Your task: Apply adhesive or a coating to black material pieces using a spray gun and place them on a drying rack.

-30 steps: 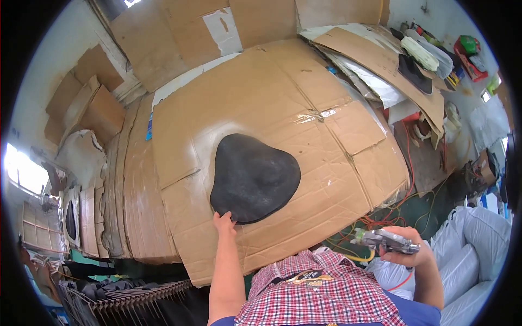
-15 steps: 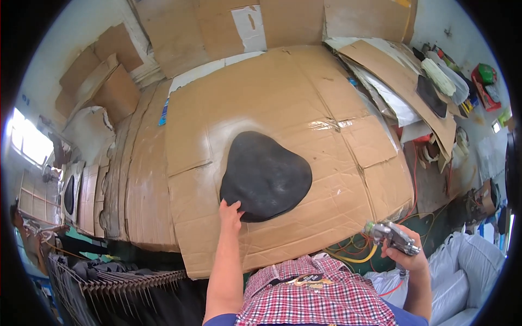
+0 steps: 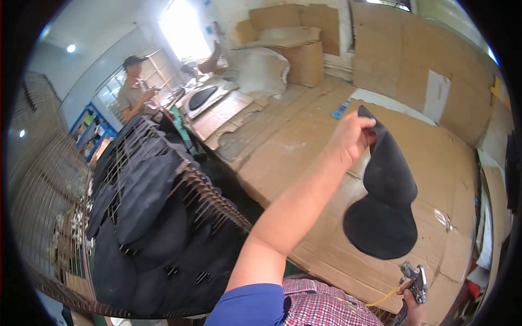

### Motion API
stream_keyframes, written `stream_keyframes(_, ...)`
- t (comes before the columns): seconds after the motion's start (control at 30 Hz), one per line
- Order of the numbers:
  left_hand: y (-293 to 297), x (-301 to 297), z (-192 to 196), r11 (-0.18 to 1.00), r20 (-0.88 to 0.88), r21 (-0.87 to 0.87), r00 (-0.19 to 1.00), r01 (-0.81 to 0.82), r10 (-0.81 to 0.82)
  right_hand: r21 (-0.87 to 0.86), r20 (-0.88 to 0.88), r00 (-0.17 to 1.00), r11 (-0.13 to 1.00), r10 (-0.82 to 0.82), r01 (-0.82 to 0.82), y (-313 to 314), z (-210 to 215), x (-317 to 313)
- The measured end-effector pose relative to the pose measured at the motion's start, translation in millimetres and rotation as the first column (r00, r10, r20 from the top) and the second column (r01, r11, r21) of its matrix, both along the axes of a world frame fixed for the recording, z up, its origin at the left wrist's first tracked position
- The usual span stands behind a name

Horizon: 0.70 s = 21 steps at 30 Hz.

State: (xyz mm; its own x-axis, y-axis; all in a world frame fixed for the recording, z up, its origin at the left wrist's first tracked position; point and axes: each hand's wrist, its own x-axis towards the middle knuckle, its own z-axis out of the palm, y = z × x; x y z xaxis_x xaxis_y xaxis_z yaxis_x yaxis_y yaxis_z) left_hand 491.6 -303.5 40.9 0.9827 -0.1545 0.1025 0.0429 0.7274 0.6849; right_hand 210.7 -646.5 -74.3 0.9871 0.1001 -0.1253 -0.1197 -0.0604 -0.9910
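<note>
My left hand [image 3: 353, 138] is raised over the cardboard-covered table [image 3: 315, 212], its fingers pinched on the top edge of a limp black seat-shaped piece [image 3: 389, 176]. The piece hangs down from that grip, narrowed at its middle with a rounded lower end. Low at the right, my right hand [image 3: 411, 307] is wrapped around a metal spray gun [image 3: 416, 282]. A yellow hose [image 3: 383, 299] shows beside the gun.
A wire rack [image 3: 206, 190] hung with several black pieces [image 3: 147, 201] stands at the left. Behind it a person [image 3: 133, 92] stands holding something. Another black piece [image 3: 202, 98] lies farther back, and a cardboard box [image 3: 302, 62] stands near the wall.
The black piece lay flat on the cardboard; my left hand has lifted it off and it now hangs. My view has turned left toward the rack. The spray gun is still in my right hand.
</note>
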Motion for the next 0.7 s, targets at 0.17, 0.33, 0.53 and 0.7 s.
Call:
stream_keyframes(0.17, 142.5, -20.2, 85.7, 0.968, 0.111, 0.124, 0.973, -0.218, 0.205, 0.08, 0.045, 0.999, 0.997, 0.0, -0.003, 56.9, 3.4, 28.3)
stream_keyframes(0.33, 341.7, -92.9, 164.6, 0.792, 0.167, 0.292, 0.844, -0.536, 0.51, 0.068, 0.042, 0.992, 0.99, 0.121, -0.124, 122.7, 21.7, 42.5)
stream_keyframes(0.53, 536.7, -231.6, 191.0, 0.486, 0.29, 0.259, 0.548, -0.834, 0.785, 0.189, 0.062, 0.969, 0.95, 0.241, -0.248, 194.8, 32.3, 43.4)
stream_keyframes(0.7, 687.7, -389.2, 141.7, 0.149, 0.116, 0.301, 0.191, -0.942, 0.975, 0.138, 0.052, 0.927, 0.916, 0.372, -0.375, 236.9, 31.7, 47.3)
